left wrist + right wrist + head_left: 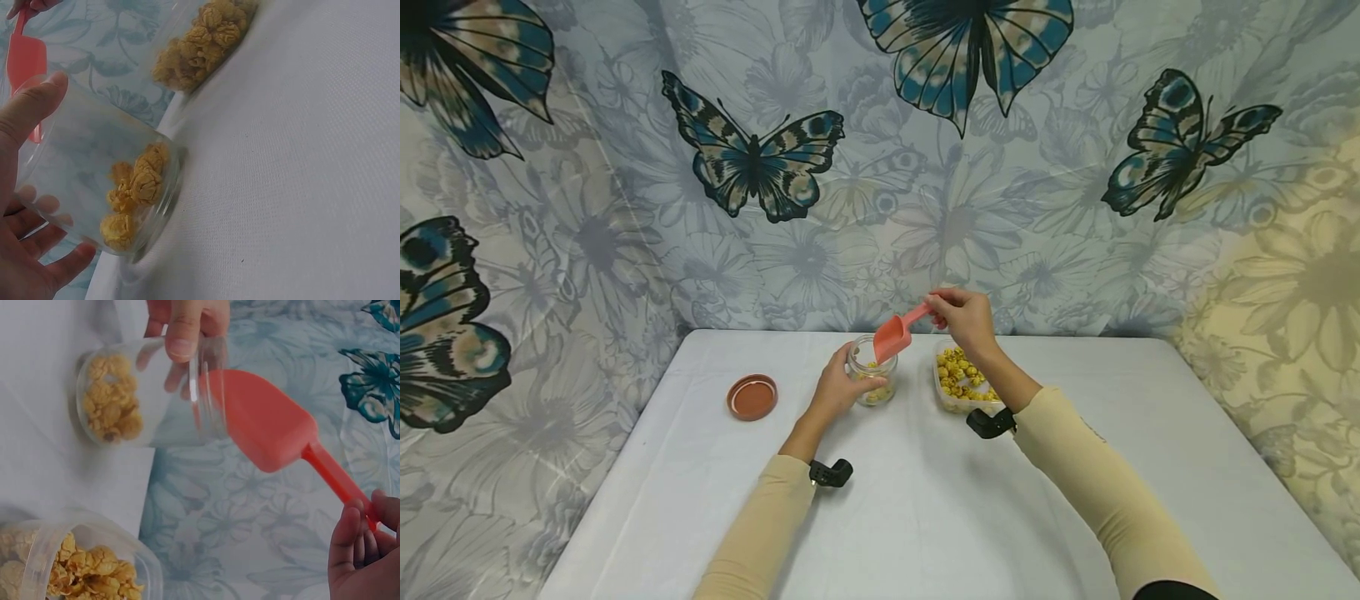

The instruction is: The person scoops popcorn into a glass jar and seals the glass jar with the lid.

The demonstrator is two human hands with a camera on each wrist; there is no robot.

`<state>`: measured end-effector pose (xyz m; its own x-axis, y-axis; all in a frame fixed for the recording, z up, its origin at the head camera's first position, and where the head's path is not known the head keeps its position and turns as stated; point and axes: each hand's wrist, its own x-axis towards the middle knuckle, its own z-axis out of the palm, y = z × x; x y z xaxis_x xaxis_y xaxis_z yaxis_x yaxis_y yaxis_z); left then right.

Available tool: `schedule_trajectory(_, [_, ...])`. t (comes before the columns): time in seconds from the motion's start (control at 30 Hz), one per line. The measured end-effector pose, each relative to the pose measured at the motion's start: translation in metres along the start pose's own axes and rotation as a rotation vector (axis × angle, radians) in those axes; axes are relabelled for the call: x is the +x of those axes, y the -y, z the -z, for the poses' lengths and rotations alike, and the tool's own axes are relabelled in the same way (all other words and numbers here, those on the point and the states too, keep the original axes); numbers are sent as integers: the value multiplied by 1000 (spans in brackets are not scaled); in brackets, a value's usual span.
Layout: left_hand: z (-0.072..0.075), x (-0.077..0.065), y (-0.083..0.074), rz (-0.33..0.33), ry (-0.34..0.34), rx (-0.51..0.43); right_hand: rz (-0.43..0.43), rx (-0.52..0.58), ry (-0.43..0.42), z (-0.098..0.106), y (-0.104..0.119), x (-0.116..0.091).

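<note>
A clear glass jar stands on the table with several pieces of yellow popcorn at its bottom. My left hand grips the jar's side, thumb on one face and fingers round the other. By the end of its handle, my right hand pinches a coral-red scoop. The scoop tilts down to the left, its lip inside the jar's mouth in the right wrist view. No popcorn shows in the scoop; part of its inside is hidden. Below the right hand sits a clear plastic container of popcorn.
A brown round lid lies on the white-covered table, left of the jar. Behind the table's far edge hangs a butterfly-print cloth. The popcorn container stands just right of the jar.
</note>
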<state>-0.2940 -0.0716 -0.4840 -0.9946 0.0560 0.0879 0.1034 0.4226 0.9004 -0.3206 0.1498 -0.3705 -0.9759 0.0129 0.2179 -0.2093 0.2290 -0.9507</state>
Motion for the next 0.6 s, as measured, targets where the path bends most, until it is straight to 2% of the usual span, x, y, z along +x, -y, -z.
schedule_trajectory(0.6, [-1,-1,1,-13,3,-28,-77,55,-16,3,-3,-2])
